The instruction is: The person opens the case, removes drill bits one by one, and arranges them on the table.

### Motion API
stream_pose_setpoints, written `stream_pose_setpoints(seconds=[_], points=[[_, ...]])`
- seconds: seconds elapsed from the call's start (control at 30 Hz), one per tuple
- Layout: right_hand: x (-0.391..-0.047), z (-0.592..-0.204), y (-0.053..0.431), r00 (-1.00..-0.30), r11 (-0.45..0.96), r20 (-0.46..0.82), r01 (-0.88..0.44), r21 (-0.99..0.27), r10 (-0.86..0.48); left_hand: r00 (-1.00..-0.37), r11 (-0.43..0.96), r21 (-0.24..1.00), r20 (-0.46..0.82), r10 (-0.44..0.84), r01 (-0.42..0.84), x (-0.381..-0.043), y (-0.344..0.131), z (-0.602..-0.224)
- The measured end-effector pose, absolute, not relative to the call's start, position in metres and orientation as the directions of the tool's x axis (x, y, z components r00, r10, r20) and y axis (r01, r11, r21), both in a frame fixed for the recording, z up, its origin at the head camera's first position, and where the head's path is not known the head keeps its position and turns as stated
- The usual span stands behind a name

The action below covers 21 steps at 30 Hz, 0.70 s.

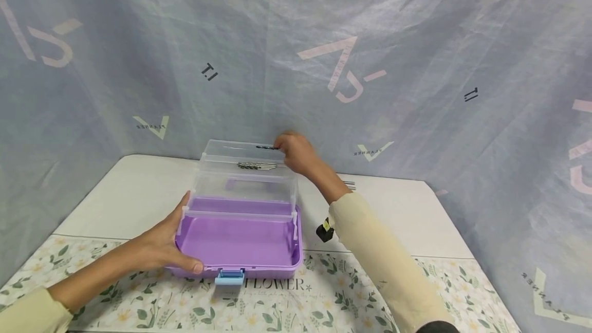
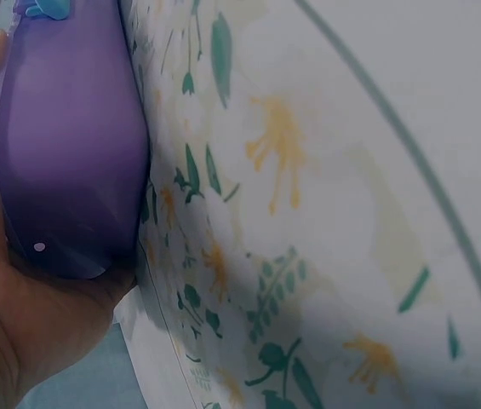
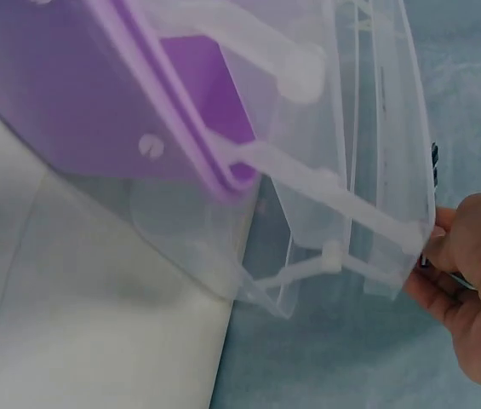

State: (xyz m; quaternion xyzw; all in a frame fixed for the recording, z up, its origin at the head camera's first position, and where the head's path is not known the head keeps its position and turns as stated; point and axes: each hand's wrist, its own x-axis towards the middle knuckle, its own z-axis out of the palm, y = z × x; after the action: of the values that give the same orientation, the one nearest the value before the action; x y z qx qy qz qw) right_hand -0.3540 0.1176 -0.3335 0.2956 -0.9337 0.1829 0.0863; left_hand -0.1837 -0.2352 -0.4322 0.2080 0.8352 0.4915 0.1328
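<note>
A purple plastic toolbox (image 1: pixel 240 243) with a blue latch (image 1: pixel 229 277) stands with its clear tiered trays (image 1: pixel 247 189) raised above the bare purple bottom. Its left end is in the grip of my left hand (image 1: pixel 162 243), thumb along the front rim and fingers round the side. At the right end of the top tray, my right hand (image 1: pixel 298 153) pinches dark drill bits (image 1: pixel 265 147); their spiral ends show past the tray edge in the right wrist view. Several more drill bits (image 1: pixel 256 166) lie together in the tray below.
Thin metal rods (image 1: pixel 350 185) lie on the white table behind my right forearm. A small black object with a yellow mark (image 1: pixel 325 230) shows beside my right sleeve. A floral mat (image 1: pixel 152 302) covers the front, and a grey cloth backdrop (image 1: pixel 259 66) hangs behind.
</note>
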Motion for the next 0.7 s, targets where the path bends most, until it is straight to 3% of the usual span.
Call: stream_pose_setpoints(seconds=[0.7], points=[[-0.339,-0.331,0.186,-0.850,0.773,0.318,-0.519,-0.366,-0.420,-0.886,0.463,0.852,0.001,0.463,0.243,-0.183,-0.235,-0.435]])
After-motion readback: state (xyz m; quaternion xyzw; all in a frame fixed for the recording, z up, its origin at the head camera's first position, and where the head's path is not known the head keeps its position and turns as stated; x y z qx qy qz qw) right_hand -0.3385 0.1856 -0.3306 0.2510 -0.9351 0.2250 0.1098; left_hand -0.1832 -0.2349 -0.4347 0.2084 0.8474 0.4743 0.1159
